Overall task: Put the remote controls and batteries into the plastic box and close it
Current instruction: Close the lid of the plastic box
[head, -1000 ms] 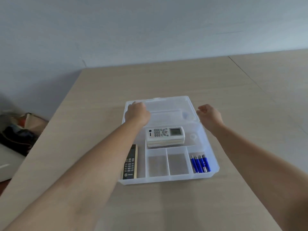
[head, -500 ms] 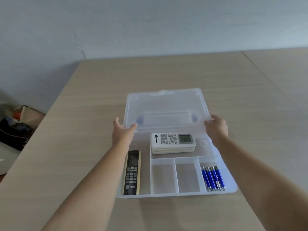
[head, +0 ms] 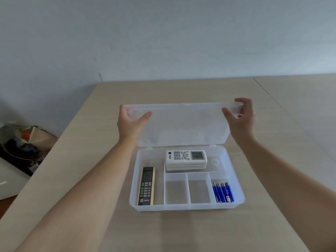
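A clear plastic box (head: 187, 206) is sitting open on a pale wooden table (head: 181, 91), its hinged lid (head: 181, 122) standing raised at the far side, tilted up from the tray. The person's left hand (head: 130, 122) is gripping the lid's upper left corner, thumb spread across the near face and fingers wrapping behind the translucent plastic. The right hand (head: 240, 117) is holding the upper right corner in the same manner, fingers curling over the top edge and thumb pressing on the near face. Both forearms are reaching in from the near edge of the view, one to each side of the tray.

Inside the tray, a black-and-gold remote (head: 146, 186) is lying lengthwise in the long left compartment. A stack of white remotes (head: 185, 159) is resting crosswise in the wide rear compartment, the top one showing its keypad and small screen face up. How many remotes are making up the stack cannot be told with certainty. Along the front row, the two middle compartments are showing only bare plastic, and four blue batteries (head: 223, 192) are lying side by side, touching one another, in the rightmost compartment.

Beyond the table's left edge, a heap of bags (head: 27, 140) is sitting on the floor beside the grey wall (head: 163, 37).
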A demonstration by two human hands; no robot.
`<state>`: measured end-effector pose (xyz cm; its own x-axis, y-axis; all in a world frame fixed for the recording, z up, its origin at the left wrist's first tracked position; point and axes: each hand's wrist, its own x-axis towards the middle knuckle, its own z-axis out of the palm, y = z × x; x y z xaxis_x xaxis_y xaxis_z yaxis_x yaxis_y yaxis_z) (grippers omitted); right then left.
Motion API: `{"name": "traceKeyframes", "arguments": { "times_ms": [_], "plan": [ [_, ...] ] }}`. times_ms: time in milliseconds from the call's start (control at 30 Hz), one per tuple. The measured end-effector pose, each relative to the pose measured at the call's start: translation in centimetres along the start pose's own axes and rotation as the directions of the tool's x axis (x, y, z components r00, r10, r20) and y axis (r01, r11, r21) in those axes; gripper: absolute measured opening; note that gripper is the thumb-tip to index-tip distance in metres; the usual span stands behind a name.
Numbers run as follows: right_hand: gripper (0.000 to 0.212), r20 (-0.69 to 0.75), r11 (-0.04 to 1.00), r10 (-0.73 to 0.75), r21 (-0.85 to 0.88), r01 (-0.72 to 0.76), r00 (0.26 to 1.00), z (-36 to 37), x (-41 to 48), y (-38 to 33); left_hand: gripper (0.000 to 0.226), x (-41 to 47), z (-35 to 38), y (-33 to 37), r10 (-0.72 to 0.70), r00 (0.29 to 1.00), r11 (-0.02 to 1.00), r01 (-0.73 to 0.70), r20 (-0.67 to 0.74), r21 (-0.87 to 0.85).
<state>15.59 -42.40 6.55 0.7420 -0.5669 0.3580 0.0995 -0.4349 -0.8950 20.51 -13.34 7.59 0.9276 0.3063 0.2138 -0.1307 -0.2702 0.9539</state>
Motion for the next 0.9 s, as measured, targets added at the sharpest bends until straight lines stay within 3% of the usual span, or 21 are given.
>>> {"name": "traceKeyframes", "arguments": {
  "times_ms": [100,233,333,400,467,600,733,900],
  "plan": [
    [0.026,0.058,0.967,-0.140,-0.206,0.149,0.988,-2.8,-3.2,-1.2,0.042,-2.0,-2.9,0.0,-0.040,0.999,0.999,0.040,0.036,-0.002],
    [0.013,0.206,0.864,-0.245,-0.398,0.310,0.947,-6.3,-8.6,0.0,0.023,-5.6,-7.0,-1.6,-0.190,0.934,0.982,0.175,0.303,0.077],
    [0.016,0.328,0.779,-0.289,-0.465,0.420,0.899,-8.0,-12.7,2.1,0.027,-8.6,-9.3,-3.2,-0.158,0.876,0.940,-0.007,0.455,0.341],
    [0.025,0.436,0.713,-0.280,-0.502,0.490,0.855,-8.9,-14.7,3.9,0.038,-10.7,-10.1,-4.6,-0.117,0.829,0.795,-0.252,0.547,0.552],
    [0.032,0.526,0.646,-0.275,-0.519,0.560,0.805,-9.4,-16.2,5.3,0.052,-12.6,-10.5,-5.9,-0.117,0.791,0.662,-0.389,0.601,0.641],
    [0.036,0.610,0.580,-0.194,-0.560,0.591,0.769,-9.5,-18.4,6.0,0.066,-14.6,-10.5,-7.5,-0.168,0.744,0.580,-0.456,0.647,0.675],
    [0.026,0.620,0.623,-0.087,-0.577,0.528,0.780,-8.9,-19.4,5.6,0.070,-15.4,-10.3,-7.3,-0.264,0.676,0.571,-0.465,0.688,0.677],
    [0.048,0.691,0.583,-0.073,-0.555,0.593,0.719,-7.5,-21.8,4.4,0.075,-19.0,-8.7,-6.6,-0.110,0.691,0.416,-0.621,0.715,0.664]
  ]
}}
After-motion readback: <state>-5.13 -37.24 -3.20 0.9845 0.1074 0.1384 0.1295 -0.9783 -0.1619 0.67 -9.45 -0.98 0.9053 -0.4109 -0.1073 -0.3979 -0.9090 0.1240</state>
